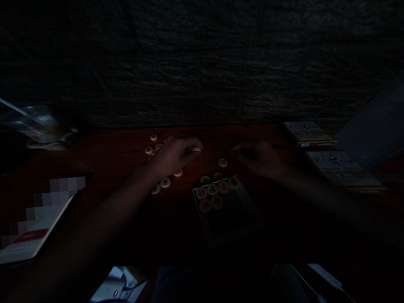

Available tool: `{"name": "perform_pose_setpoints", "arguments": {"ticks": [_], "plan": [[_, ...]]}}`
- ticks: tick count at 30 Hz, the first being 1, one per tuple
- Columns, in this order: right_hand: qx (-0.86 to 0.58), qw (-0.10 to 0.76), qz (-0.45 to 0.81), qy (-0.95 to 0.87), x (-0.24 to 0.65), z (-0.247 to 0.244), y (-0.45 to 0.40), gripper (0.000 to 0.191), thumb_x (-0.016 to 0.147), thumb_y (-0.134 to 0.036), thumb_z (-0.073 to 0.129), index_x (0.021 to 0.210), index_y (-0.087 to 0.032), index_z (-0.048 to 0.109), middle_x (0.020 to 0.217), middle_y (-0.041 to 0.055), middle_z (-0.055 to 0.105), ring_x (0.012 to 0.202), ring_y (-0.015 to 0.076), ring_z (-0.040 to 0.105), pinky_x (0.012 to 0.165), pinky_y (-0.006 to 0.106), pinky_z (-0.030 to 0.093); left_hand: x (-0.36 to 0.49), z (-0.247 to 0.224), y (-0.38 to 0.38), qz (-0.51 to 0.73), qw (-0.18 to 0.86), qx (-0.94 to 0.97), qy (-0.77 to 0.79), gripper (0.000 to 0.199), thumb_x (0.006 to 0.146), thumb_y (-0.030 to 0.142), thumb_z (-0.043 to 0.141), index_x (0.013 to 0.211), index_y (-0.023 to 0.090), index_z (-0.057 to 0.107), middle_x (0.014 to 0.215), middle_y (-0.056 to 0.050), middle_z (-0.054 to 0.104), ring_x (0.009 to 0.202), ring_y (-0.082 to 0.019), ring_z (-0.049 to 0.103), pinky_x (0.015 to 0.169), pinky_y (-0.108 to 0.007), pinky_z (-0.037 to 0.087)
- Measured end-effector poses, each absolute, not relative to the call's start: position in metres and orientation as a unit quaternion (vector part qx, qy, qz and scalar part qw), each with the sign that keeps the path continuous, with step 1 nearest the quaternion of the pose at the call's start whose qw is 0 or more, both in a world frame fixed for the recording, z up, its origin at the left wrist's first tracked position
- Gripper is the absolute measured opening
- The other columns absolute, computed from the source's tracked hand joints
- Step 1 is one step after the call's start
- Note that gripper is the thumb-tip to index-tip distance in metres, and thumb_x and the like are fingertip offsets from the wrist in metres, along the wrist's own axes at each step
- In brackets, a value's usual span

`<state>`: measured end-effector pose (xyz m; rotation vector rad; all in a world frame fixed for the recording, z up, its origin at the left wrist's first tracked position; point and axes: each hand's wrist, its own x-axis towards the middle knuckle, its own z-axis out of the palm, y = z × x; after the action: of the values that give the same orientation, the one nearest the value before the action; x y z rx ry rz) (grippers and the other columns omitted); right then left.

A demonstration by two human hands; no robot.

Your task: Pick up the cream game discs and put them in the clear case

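Note:
My left hand (177, 154) pinches a round xiangqi piece (196, 149) between thumb and fingertips, a little above the dark reddish table. Under and around that hand lie several loose pieces, partly hidden by it. My right hand (262, 159) is at the right with its fingers apart and nothing visible in them. A single piece (223, 162) with a red character lies just left of its fingertips. Nearer to me sits a shallow clear box (252, 208); several pieces lie flat in rows at its far left part. Two more pieces (205, 179) rest behind its far edge.
Two flat boxes (306, 133) with printed lids lie at the right. A plastic cup (38, 123) with a straw stands at the far left. A pale booklet or card (33, 244) lies at the left edge. A rough stone wall (193, 53) closes off the back.

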<state>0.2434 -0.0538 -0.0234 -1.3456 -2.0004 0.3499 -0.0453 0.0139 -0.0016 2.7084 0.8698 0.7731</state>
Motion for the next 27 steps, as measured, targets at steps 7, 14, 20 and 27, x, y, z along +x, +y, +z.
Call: {"name": "perform_pose_setpoints", "arguments": {"ticks": [7,14,20,27], "plan": [[-0.524,0.345,0.136,-0.767,0.244,-0.024,-0.054,0.018,0.093,-0.023,0.065,0.099,-0.024,0.082,0.107,0.0038,0.084,0.096,0.0234,0.079,0.087,0.035,0.06,-0.044,0.0,0.009,0.268,0.115,0.901,0.321,0.025,0.101,0.028,0.059,0.116,0.022,0.078,0.107,-0.005,0.084,0.087,-0.018,0.077,0.079,-0.03,0.055],[-0.52,0.343,0.136,-0.77,0.245,-0.025,-0.054,0.019,0.093,-0.024,0.064,0.099,-0.022,0.083,0.106,0.0052,0.084,0.094,0.0242,0.079,0.086,0.035,0.06,-0.043,-0.001,0.01,0.271,0.109,0.905,0.309,0.029,0.104,0.029,0.056,0.12,0.021,0.078,0.115,-0.007,0.082,0.102,-0.022,0.078,0.091,-0.034,0.056],[-0.521,0.343,0.134,-0.77,0.244,-0.023,-0.055,0.019,0.093,-0.023,0.065,0.1,-0.022,0.083,0.106,0.0051,0.084,0.094,0.0235,0.079,0.088,0.035,0.06,-0.04,0.0,0.006,0.278,0.145,0.895,0.317,0.031,0.104,0.031,0.057,0.125,0.021,0.078,0.119,-0.008,0.082,0.101,-0.022,0.077,0.088,-0.034,0.056],[-0.517,0.339,0.127,-0.776,0.245,-0.023,-0.054,0.019,0.093,-0.022,0.065,0.1,-0.023,0.082,0.107,0.0049,0.084,0.096,0.024,0.079,0.086,0.035,0.06,-0.036,0.003,0.002,0.25,0.212,0.898,0.292,0.03,0.1,0.031,0.063,0.123,0.019,0.078,0.107,-0.009,0.08,0.087,-0.018,0.073,0.075,-0.031,0.054]]}}
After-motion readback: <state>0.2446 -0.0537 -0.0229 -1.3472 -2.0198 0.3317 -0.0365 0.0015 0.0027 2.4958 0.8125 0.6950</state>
